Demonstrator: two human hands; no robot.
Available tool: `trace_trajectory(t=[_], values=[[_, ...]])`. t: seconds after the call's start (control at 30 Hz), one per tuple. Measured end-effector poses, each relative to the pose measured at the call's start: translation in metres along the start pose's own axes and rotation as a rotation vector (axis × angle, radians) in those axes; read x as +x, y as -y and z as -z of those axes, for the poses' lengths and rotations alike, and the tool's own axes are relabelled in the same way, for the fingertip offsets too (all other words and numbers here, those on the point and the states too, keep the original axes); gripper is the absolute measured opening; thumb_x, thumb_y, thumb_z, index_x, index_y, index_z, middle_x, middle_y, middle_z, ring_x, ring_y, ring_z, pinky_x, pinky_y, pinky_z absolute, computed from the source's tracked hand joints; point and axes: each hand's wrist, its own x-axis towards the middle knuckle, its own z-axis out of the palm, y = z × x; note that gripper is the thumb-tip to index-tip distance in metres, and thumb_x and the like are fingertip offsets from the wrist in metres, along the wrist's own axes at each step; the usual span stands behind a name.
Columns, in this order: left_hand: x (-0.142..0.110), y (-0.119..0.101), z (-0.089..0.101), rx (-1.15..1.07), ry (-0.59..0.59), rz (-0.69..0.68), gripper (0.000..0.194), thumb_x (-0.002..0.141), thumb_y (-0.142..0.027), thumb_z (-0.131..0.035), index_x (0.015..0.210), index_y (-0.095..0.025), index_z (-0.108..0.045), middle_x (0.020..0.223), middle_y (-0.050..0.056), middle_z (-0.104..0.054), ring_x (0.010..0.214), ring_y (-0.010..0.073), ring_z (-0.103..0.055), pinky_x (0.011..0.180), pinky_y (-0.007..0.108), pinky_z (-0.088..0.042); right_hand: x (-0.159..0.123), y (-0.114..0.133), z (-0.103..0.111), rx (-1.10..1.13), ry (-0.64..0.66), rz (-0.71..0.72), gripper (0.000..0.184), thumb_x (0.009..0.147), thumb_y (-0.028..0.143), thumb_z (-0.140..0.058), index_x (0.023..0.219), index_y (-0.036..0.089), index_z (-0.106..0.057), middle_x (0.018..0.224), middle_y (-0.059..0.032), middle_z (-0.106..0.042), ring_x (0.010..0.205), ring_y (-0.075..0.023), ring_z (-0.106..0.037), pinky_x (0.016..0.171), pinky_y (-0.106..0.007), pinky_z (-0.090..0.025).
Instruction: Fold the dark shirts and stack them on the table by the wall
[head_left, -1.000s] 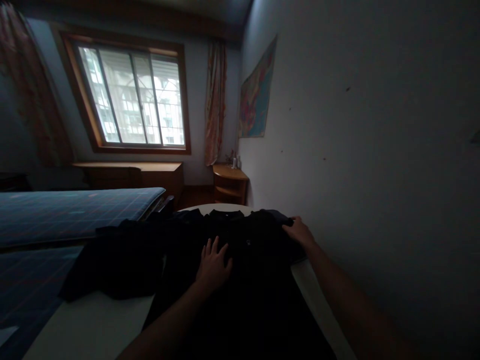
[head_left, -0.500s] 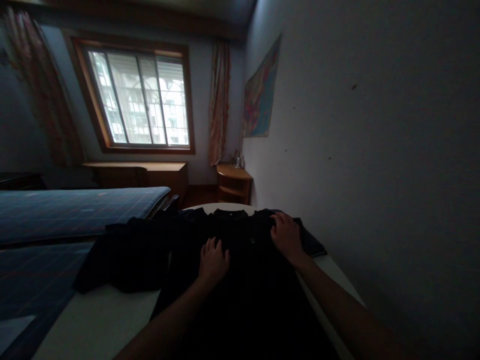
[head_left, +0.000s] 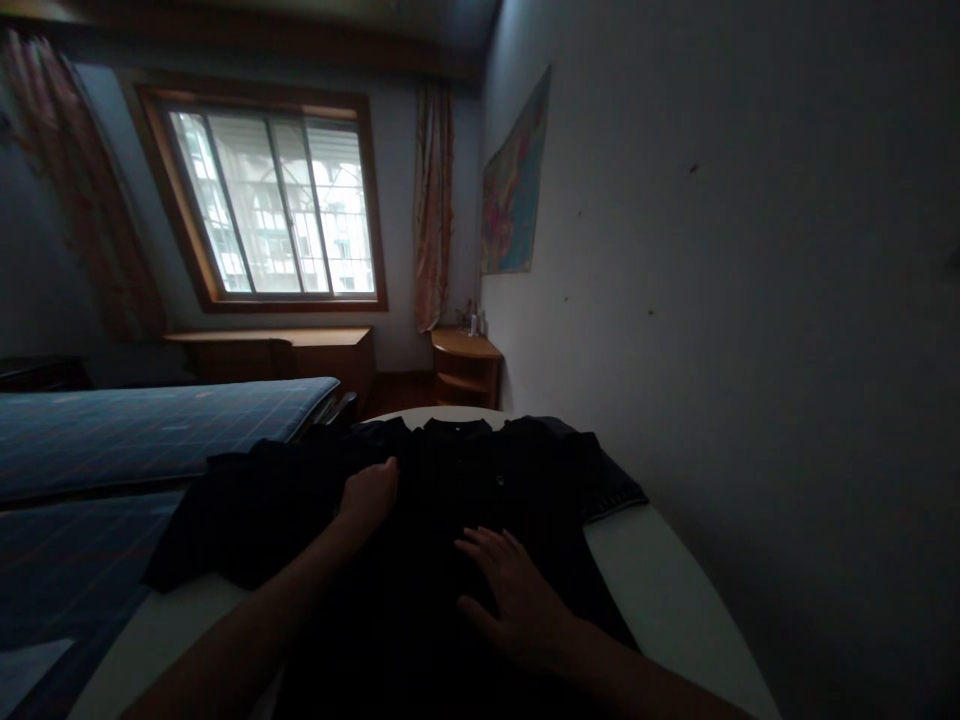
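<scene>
Pale rounded bench [head_left: 667, 580], head view: black short-sleeved shirt [head_left: 442, 510] lies flat on it, collar [head_left: 457, 428] at far end, chest mark [head_left: 501, 481] too small to read. Left hand [head_left: 370, 497] curled at shirt's left side, can't tell if pinching cloth; right hand [head_left: 506, 585] spread over the front. Forearms [head_left: 300, 575] hide part of shirt; plaid mattress [head_left: 150, 430] left, map [head_left: 516, 190] on right wall [head_left: 637, 230].

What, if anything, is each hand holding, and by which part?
The left hand is curled at the upper part of the black shirt; whether it pinches cloth cannot be told. The right hand is open over the shirt front, holding nothing.
</scene>
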Motion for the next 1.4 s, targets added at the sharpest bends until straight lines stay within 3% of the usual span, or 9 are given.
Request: trace_trajectory(t=[0.23,0.4,0.57,0.7,0.87,1.0,1.07,1.2,1.4], values=[[0.047,0.073,0.056,-0.073,-0.159,0.285,0.045,0.101,-0.035,-0.025,0.127,-0.015,-0.056,0.114,0.019,-0.069,0.103,0.0332,-0.067,0.079,0.04,-0.051,-0.029,-0.015,0.011,0.052,-0.017,0.13,0.057,0.093,0.055,-0.049,0.143,0.028,-0.045,0.152,-0.0077,-0.042,0.143,-0.0266,-0.033,0.121,-0.055,-0.014],[0.05,0.105,0.06,-0.1,-0.136,0.308,0.038,0.097,-0.036,-0.037,0.118,-0.016,-0.061,0.113,0.016,-0.07,0.104,0.0331,-0.067,0.081,0.039,-0.051,-0.034,-0.023,0.018,0.092,0.061,0.133,0.055,0.094,0.053,-0.049,0.144,0.029,-0.045,0.154,-0.0067,-0.041,0.143,-0.0253,-0.033,0.119,-0.051,-0.021],[0.022,0.084,0.049,-0.004,-0.253,0.203,0.053,0.093,-0.044,-0.043,0.136,-0.013,-0.045,0.122,0.02,-0.063,0.108,0.034,-0.063,0.084,0.041,-0.05,-0.027,-0.017,0.02,0.026,0.13,0.106,0.057,0.088,0.054,-0.057,0.138,0.026,-0.053,0.149,-0.0096,-0.046,0.142,-0.0311,-0.034,0.118,-0.057,-0.018],[-0.013,0.061,0.045,0.179,-0.378,0.031,0.042,0.092,-0.034,-0.044,0.126,-0.011,-0.053,0.129,0.019,-0.056,0.116,0.0325,-0.055,0.092,0.04,-0.045,-0.024,0.006,0.024,-0.036,0.137,0.056,0.062,0.085,0.058,-0.059,0.137,0.024,-0.054,0.149,-0.0121,-0.046,0.141,-0.0362,-0.034,0.116,-0.063,-0.018],[-0.051,0.043,0.023,0.188,-0.163,-0.155,0.031,0.096,-0.034,-0.04,0.11,-0.017,-0.063,0.105,0.013,-0.066,0.102,0.0303,-0.06,0.096,0.045,-0.038,-0.021,0.043,0.007,0.02,0.189,0.361,0.065,0.09,0.058,-0.056,0.148,0.034,-0.039,0.158,-0.0071,-0.034,0.146,-0.0333,-0.025,0.118,-0.061,-0.012],[-0.072,0.038,-0.001,0.187,-0.037,-0.242,0.036,0.095,-0.027,-0.045,0.128,-0.018,-0.058,0.121,0.014,-0.062,0.108,0.0291,-0.059,0.093,0.041,-0.042,-0.012,0.056,-0.043,-0.055,0.184,0.668,0.048,0.102,0.039,-0.044,0.148,0.038,-0.036,0.157,-0.0024,-0.036,0.145,-0.0284,-0.029,0.117,-0.058,-0.025],[-0.081,0.04,-0.007,0.207,0.025,-0.249,0.04,0.095,-0.019,-0.041,0.133,-0.017,-0.056,0.124,0.015,-0.061,0.109,0.0285,-0.059,0.091,0.039,-0.045,-0.009,0.057,-0.07,-0.087,0.162,0.778,0.051,0.101,0.035,-0.048,0.15,0.039,-0.033,0.158,-0.0007,-0.033,0.145,-0.0275,-0.03,0.115,-0.054,-0.032],[-0.095,0.044,0.0,0.281,0.122,-0.211,0.055,0.088,-0.001,-0.039,0.139,-0.019,-0.051,0.129,0.016,-0.059,0.109,0.0267,-0.062,0.091,0.037,-0.049,-0.009,0.054,-0.1,-0.077,0.161,0.845,0.057,0.098,0.025,-0.052,0.15,0.035,-0.032,0.157,0.0021,-0.034,0.147,-0.0251,-0.025,0.116,-0.052,-0.033],[-0.1,0.018,0.022,0.362,0.189,-0.213,0.043,0.085,0.0,-0.041,0.119,-0.013,-0.064,0.121,0.019,-0.062,0.107,0.0317,-0.063,0.085,0.042,-0.051,-0.009,0.057,-0.102,0.003,0.255,0.815,0.056,0.101,0.022,-0.042,0.154,0.026,-0.024,0.157,0.0028,-0.031,0.149,-0.0227,-0.017,0.122,-0.052,-0.022]])
